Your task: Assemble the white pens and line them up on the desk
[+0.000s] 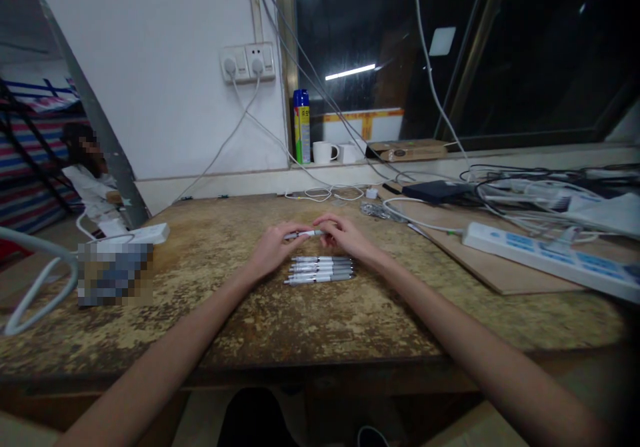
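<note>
Both hands meet over the middle of the worn wooden table (240, 340). Between them a white and grey pen (309, 233) lies sideways. My left hand (276, 243) is closed on its left end. The fingers of my right hand (341, 235) are closed round its right end, and the tip there is hidden behind them. Just below the hands, several similar pens (320, 270) lie side by side on the table, all pointing left to right.
At the right, a white power strip (545, 253) rests on a brown board (480, 270) among tangled cables (525, 187). Another power strip (155, 235) is at the left, near a blurred-out item (114, 273). A spray can (302, 127) and white mug (324, 153) stand on the sill. A person (93, 173) is far left.
</note>
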Demonstrator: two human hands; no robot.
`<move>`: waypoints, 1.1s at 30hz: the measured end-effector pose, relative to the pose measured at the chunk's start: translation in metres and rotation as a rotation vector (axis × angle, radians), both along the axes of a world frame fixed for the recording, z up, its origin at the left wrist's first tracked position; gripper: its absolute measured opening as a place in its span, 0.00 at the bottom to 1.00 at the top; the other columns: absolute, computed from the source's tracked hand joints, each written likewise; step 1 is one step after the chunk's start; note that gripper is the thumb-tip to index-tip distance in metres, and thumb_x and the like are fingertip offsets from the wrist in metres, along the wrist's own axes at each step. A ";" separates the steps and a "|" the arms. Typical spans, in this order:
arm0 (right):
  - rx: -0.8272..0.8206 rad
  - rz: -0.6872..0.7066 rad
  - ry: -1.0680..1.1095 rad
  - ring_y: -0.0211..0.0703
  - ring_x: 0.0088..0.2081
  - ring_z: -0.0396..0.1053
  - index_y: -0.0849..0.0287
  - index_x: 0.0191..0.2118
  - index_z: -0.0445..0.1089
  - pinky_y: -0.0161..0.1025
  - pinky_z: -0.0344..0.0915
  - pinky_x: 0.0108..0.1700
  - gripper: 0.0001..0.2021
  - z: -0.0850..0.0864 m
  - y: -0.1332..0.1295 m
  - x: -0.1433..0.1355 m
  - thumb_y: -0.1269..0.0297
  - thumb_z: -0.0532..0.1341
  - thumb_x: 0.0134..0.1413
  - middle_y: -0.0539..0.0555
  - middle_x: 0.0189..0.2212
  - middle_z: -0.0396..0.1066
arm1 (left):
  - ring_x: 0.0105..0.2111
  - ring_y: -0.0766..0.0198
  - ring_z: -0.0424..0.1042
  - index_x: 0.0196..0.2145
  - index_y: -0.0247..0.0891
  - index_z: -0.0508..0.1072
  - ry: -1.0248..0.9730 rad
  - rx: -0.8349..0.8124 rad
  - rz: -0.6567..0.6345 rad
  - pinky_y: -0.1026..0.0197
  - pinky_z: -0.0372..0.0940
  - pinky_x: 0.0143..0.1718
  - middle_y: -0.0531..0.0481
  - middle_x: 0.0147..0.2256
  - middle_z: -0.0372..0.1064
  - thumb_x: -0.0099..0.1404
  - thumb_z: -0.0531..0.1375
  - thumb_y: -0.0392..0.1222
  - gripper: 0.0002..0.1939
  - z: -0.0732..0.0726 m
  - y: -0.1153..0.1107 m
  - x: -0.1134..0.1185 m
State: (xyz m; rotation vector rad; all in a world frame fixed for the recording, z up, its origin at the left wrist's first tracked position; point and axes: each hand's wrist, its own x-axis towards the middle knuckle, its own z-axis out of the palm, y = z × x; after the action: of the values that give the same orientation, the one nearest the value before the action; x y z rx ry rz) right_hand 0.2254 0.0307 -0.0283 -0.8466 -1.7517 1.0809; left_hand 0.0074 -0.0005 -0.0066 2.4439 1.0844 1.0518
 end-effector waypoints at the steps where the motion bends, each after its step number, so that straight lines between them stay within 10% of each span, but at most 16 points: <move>1: 0.022 0.002 0.000 0.41 0.27 0.65 0.56 0.46 0.71 0.37 0.59 0.31 0.14 0.000 0.000 0.000 0.55 0.59 0.60 0.48 0.25 0.69 | 0.52 0.55 0.76 0.50 0.42 0.80 -0.007 -0.003 0.004 0.50 0.65 0.58 0.45 0.51 0.78 0.74 0.58 0.50 0.16 -0.001 0.001 0.000; 14: -0.044 0.087 0.051 0.40 0.26 0.57 0.56 0.47 0.73 0.37 0.50 0.30 0.16 0.004 -0.008 0.009 0.51 0.62 0.59 0.46 0.23 0.60 | 0.48 0.53 0.77 0.49 0.44 0.82 -0.038 0.037 -0.012 0.51 0.66 0.55 0.46 0.49 0.80 0.71 0.62 0.49 0.14 0.004 -0.003 -0.001; 25: -0.132 0.148 0.143 0.39 0.29 0.63 0.59 0.48 0.72 0.39 0.58 0.36 0.16 0.003 -0.006 0.013 0.54 0.64 0.59 0.48 0.27 0.69 | 0.34 0.60 0.76 0.42 0.34 0.82 -0.523 -0.367 0.102 0.64 0.64 0.30 0.44 0.37 0.80 0.56 0.72 0.53 0.22 -0.012 0.017 0.002; 33: -0.032 0.099 0.029 0.50 0.47 0.72 0.54 0.49 0.74 0.47 0.65 0.50 0.15 0.006 -0.011 0.005 0.54 0.65 0.59 0.56 0.44 0.78 | 0.43 0.58 0.75 0.48 0.36 0.80 -0.785 -0.518 -0.042 0.62 0.68 0.42 0.42 0.46 0.78 0.59 0.70 0.54 0.24 -0.015 0.016 0.006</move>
State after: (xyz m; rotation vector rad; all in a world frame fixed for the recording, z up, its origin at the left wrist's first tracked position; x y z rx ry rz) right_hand 0.2303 0.0198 -0.0225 -0.7661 -1.7721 1.1829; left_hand 0.0132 0.0157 -0.0218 1.4365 0.8702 1.3328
